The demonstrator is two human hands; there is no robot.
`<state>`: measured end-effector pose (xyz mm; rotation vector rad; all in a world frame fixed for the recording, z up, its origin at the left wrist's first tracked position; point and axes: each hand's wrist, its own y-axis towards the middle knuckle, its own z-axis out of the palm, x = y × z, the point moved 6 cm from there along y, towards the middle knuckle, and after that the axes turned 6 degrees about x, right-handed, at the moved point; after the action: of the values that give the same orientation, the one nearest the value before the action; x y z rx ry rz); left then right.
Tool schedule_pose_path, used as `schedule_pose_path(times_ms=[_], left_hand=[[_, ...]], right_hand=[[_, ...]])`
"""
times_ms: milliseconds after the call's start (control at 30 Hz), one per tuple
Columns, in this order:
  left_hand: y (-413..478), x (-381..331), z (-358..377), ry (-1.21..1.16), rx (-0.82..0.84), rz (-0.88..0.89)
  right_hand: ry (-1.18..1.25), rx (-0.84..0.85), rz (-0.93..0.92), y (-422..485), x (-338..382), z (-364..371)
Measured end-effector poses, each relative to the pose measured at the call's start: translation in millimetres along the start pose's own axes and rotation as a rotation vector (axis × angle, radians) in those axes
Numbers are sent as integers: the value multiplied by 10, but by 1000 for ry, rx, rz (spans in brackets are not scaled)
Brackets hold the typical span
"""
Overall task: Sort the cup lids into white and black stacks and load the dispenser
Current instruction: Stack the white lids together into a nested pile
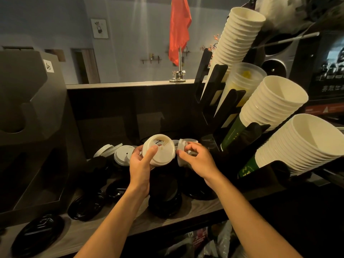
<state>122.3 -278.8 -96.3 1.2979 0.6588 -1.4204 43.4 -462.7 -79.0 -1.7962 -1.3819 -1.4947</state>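
Above black lids (pixel 164 202), left hand (pixel 139 162) grips a camera-facing white lid (pixel 162 152), right hand (pixel 197 159) another.

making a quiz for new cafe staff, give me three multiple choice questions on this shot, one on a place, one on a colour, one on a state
1. Where do the black lids lie?
A on the counter
B in the cup rack
C on the ledge by the flag

2. What colour are the lids in the left hand?
A black
B white
C clear

3. What is the right hand doing?
A lying flat on the counter
B holding a cup
C gripping white lids

Answers:
1 A, they lie scattered on the counter under the arms.
2 B, the lid facing the camera is plainly white.
3 C, its fingers curl round white lids.
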Motion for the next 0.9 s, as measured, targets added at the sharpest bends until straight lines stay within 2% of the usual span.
schedule_pose_path(times_ms=[167, 267, 367, 600, 700, 900], left_hand=[[2, 7, 3, 8, -3, -8], [-7, 3, 9, 11, 5, -3], [-12, -5, 15, -5, 31, 1], [-58, -71, 95, -52, 125, 33], [-76, -94, 113, -70, 141, 33], [-74, -110, 133, -22, 187, 52]], right_hand=[[283, -49, 55, -45, 61, -47], [335, -92, 53, -38, 158, -93], [376, -57, 56, -36, 245, -70], [285, 67, 129, -64, 385, 158], [180, 59, 189, -66, 373, 193], [10, -39, 119, -66, 456, 159]])
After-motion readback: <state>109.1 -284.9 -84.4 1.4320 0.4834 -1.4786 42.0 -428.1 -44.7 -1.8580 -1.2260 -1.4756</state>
